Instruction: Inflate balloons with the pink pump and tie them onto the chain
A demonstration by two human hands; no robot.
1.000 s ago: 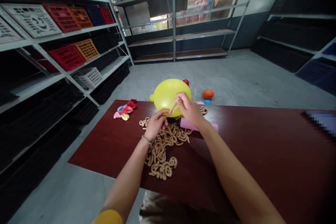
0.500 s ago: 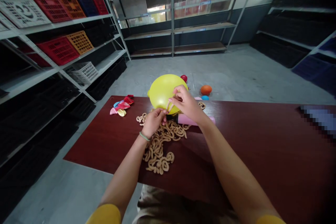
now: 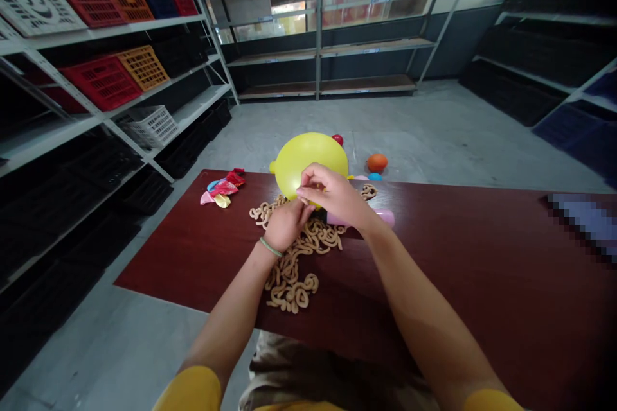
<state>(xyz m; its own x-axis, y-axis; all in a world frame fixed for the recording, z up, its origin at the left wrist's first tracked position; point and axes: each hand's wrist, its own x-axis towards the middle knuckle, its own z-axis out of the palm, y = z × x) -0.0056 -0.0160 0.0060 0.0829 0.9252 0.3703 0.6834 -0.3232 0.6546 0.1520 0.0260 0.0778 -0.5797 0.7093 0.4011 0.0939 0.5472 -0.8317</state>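
Both hands meet over the dark red table, in front of a large inflated yellow balloon (image 3: 308, 157). My left hand (image 3: 285, 223) is pinched closed, and my right hand (image 3: 330, 196) is pinched closed against its fingertips. What lies between the fingers is too small to make out. Below and around the hands, a pile of tan, curled rubbery strips (image 3: 292, 270) spreads over the table. A pink and black cylinder (image 3: 383, 217) lies behind my right wrist, partly covered by it.
Deflated balloons (image 3: 224, 189) lie on the table's (image 3: 168, 250) left. A blurred flat object (image 3: 585, 218) sits far right. Orange (image 3: 377, 163), red (image 3: 338, 139) and blue (image 3: 375, 176) balloons are beyond the table. Shelves with crates (image 3: 103, 80) stand left.
My right hand has moved left and down onto the fingertips of my left hand, which has turned inward. The light strand seen between them earlier is now hidden.
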